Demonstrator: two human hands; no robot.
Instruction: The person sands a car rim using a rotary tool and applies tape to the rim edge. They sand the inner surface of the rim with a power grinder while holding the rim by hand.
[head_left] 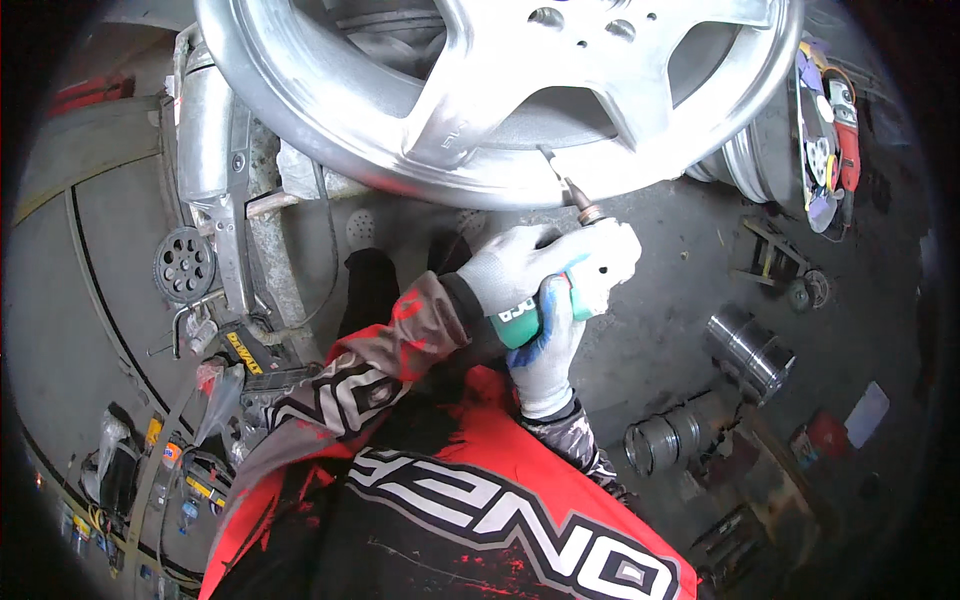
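A large bare-metal alloy wheel (440,120) fills the top of the view, its spokes dull silver. Both my hands wear pale knit gloves and grip a green die grinder (518,325) below the rim. My left hand (515,265) lies over the top of its body, fingers closed toward the whitish front part (607,265). From below, my right hand (552,350), its glove coated blue, wraps the body. The grinder's narrow tip (562,175) points up at the rim's lower edge; whether it touches the metal I cannot tell.
On the left stand a metal cylinder (205,130) and a black pulley-like disc (184,264), with tools and bottles below. A red angle grinder (846,140) hangs at the right beside coloured discs. Shiny metal barrels (750,352) lie on the right floor.
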